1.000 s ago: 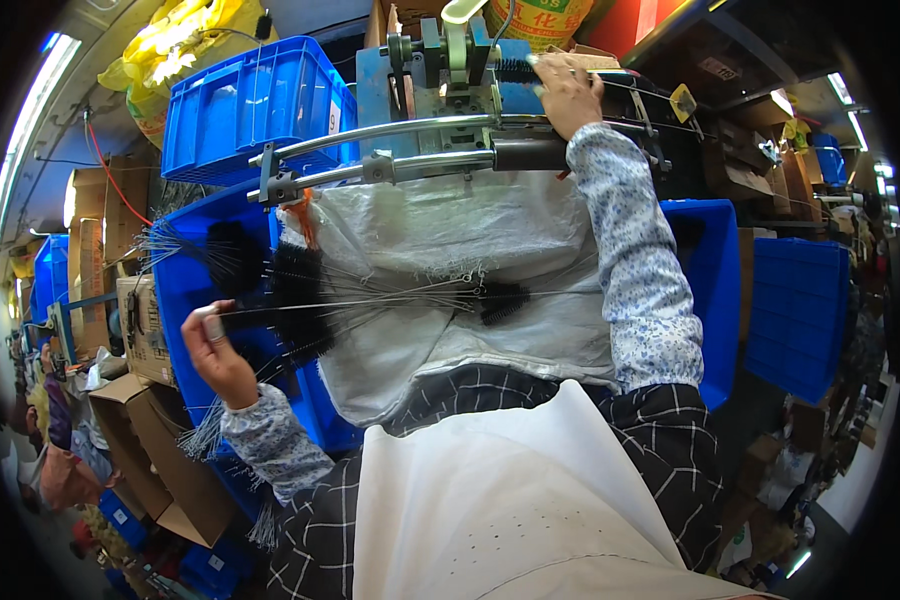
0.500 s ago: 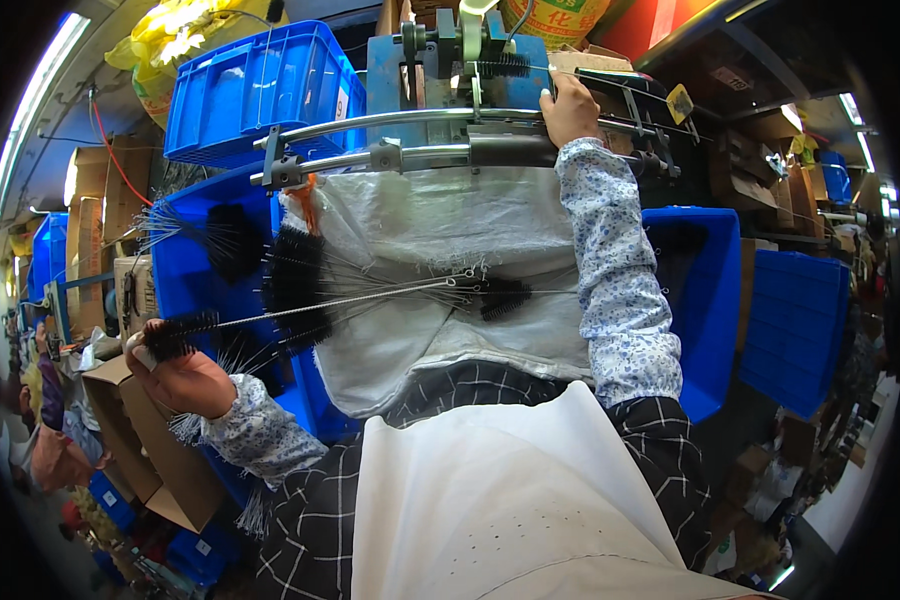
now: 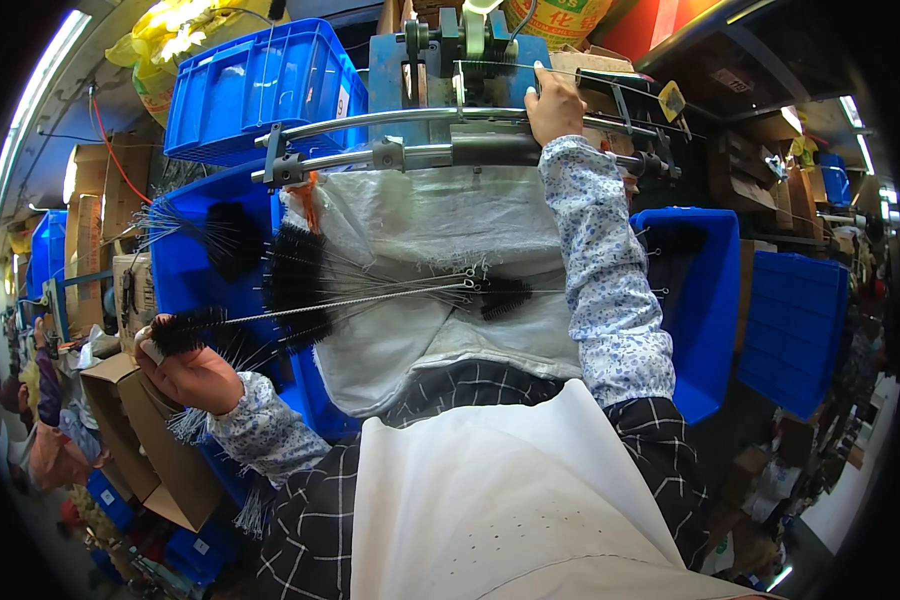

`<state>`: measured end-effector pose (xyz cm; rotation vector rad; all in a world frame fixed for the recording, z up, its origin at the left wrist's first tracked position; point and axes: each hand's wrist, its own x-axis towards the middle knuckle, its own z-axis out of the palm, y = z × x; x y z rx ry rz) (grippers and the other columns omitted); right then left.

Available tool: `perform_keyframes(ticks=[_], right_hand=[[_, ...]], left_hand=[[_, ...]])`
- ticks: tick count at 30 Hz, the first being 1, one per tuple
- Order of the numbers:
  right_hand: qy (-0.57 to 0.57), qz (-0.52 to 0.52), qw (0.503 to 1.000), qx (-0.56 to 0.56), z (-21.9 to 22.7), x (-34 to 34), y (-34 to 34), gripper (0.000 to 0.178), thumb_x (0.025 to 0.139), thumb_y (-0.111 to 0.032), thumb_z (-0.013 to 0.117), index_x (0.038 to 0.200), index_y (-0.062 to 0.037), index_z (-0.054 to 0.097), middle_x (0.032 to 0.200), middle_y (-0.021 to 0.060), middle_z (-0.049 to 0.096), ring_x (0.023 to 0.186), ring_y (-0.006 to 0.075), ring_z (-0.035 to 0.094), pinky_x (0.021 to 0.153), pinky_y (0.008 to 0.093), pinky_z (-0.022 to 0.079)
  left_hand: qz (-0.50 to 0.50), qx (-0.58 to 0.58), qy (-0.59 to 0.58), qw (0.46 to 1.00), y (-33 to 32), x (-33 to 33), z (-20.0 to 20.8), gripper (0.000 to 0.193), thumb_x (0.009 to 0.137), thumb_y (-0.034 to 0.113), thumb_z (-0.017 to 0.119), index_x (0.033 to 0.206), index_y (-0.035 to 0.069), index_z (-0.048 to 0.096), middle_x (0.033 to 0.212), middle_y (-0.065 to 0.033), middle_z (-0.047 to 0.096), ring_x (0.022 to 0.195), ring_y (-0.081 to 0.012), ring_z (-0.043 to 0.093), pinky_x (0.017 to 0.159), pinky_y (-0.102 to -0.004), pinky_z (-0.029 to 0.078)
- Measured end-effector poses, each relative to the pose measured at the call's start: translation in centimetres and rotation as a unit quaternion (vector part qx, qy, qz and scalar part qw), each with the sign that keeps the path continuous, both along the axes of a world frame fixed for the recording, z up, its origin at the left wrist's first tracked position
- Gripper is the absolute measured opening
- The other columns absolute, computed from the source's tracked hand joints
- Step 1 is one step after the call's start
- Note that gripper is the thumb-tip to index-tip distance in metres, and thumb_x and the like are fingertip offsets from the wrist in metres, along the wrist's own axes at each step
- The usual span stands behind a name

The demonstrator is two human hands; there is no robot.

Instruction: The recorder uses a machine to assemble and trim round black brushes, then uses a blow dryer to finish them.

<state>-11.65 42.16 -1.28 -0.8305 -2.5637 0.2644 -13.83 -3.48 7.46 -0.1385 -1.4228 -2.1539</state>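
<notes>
At the left, my left hand [image 3: 192, 378] is closed around the bristled end of a bottle brush [image 3: 192, 330]. Its twisted wire stem runs right across my lap to a small loop. My right hand [image 3: 555, 105] is raised to a blue bench machine [image 3: 390, 85], its fingers curled by the upper metal rail [image 3: 420, 117]. A thin wire passes by its fingertips; whatever the fingers grip is hidden. Below the wrist, a dark sleeve [image 3: 495, 151] sits on the lower rail. Black bristles [image 3: 485, 69] show in the machine, left of that hand.
More black brushes [image 3: 295, 275] lie on whitish sheeting [image 3: 400, 350] over my lap. Blue bins [image 3: 705, 320] flank me, and a blue crate [image 3: 260, 90] stands beside the machine. An open cardboard box [image 3: 160, 450] is at lower left. Other people are in the left background.
My right hand has moved left along the rails, and the dark sleeve and a small upright bracket have shifted left too. My left hand with the bottle brush has moved slightly right.
</notes>
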Motion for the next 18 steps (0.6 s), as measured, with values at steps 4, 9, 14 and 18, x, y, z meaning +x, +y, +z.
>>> perform_keyframes(ticks=[4, 9, 14, 18], right_hand=[[-0.008, -0.005, 1.0, 0.002, 0.3, -0.3, -0.7, 0.038, 0.072, -0.013, 0.053, 0.11, -0.0068, 0.05, 0.099, 0.0081, 0.055, 0.092, 0.0225, 0.052, 0.073, 0.0381, 0.039], [-0.005, 0.001, 1.0, -0.011, 0.1, -0.9, -1.3, 0.038, 0.072, -0.013, 0.053, 0.109, -0.0067, 0.05, 0.101, 0.0093, 0.054, 0.092, 0.0236, 0.052, 0.074, 0.0389, 0.039], [-0.016, -0.002, 0.999, -0.029, 0.7, -1.2, -2.2, 0.037, 0.072, -0.014, 0.053, 0.108, -0.0065, 0.05, 0.104, 0.0106, 0.053, 0.093, 0.0253, 0.052, 0.076, 0.0394, 0.04], [-0.002, 0.002, 1.0, -0.027, 0.3, -1.6, -2.5, 0.037, 0.071, -0.013, 0.053, 0.107, -0.0058, 0.05, 0.102, 0.0105, 0.054, 0.092, 0.0254, 0.052, 0.075, 0.0396, 0.04]], left_hand=[[-0.005, -0.023, -0.002, 1.0, 0.0, -0.2, -0.1, 0.024, 0.082, 0.008, 0.043, 0.101, -0.005, 0.044, 0.093, -0.0159, 0.055, 0.084, -0.0213, 0.056, 0.075, -0.0271, 0.048], [-0.007, -0.024, -0.006, 1.0, 0.5, 0.0, 0.1, 0.023, 0.083, 0.01, 0.043, 0.1, -0.005, 0.045, 0.092, -0.0154, 0.055, 0.083, -0.0207, 0.056, 0.075, -0.0267, 0.048], [-0.021, -0.003, 0.001, 1.0, 1.0, -0.1, 0.3, 0.022, 0.083, 0.01, 0.043, 0.1, -0.004, 0.045, 0.092, -0.0142, 0.055, 0.084, -0.0206, 0.056, 0.075, -0.0263, 0.047], [-0.026, -0.01, 0.005, 1.0, 1.1, -0.2, 0.2, 0.023, 0.083, 0.01, 0.043, 0.101, -0.003, 0.045, 0.093, -0.0138, 0.055, 0.084, -0.0206, 0.056, 0.075, -0.0265, 0.047]])
